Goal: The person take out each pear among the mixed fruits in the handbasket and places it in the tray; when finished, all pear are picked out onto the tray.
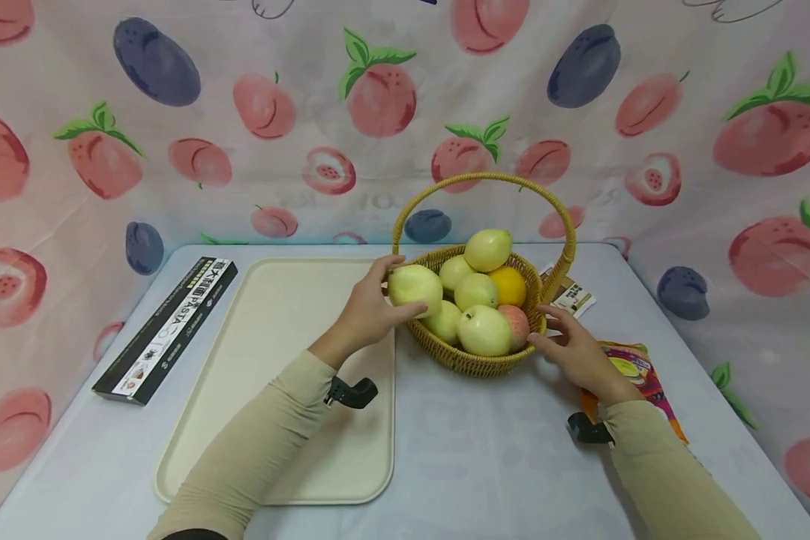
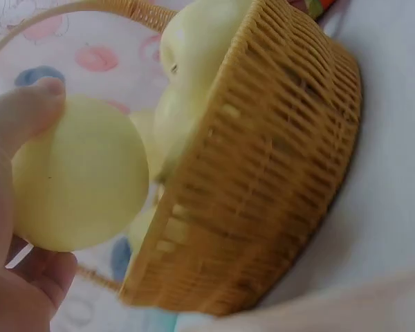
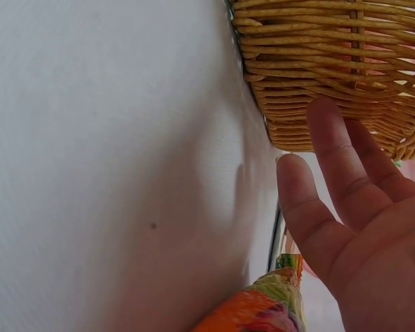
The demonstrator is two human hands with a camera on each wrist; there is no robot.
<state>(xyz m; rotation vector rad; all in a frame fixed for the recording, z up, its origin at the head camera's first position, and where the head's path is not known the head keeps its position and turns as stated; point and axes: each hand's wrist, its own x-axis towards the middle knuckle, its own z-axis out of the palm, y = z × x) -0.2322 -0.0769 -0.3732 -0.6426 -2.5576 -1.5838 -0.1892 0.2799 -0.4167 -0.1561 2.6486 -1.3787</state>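
Note:
A woven wicker basket (image 1: 475, 366) with a tall arched handle holds several pale green-yellow fruits, an orange (image 1: 508, 286) and a reddish fruit (image 1: 515, 327). At the basket's left rim my left hand (image 1: 371, 304) grips a large pale yellow-green fruit (image 1: 415, 289). In the left wrist view, thumb and fingers curve round that fruit (image 2: 79, 176), beside the basket wall (image 2: 263, 159). My right hand (image 1: 576, 352) is at the basket's right side, fingers extended. The right wrist view shows its spread fingers (image 3: 339, 155) against or close to the woven wall (image 3: 318, 76).
Left of the basket lies a cream tray (image 1: 297, 465), partly beneath my left arm. A black pasta box (image 1: 169, 330) lies at the far left. Behind my right hand are a colourful packet (image 1: 637, 367) and a small brown-and-white package (image 1: 572, 297). A fruit-patterned cloth hangs behind the table.

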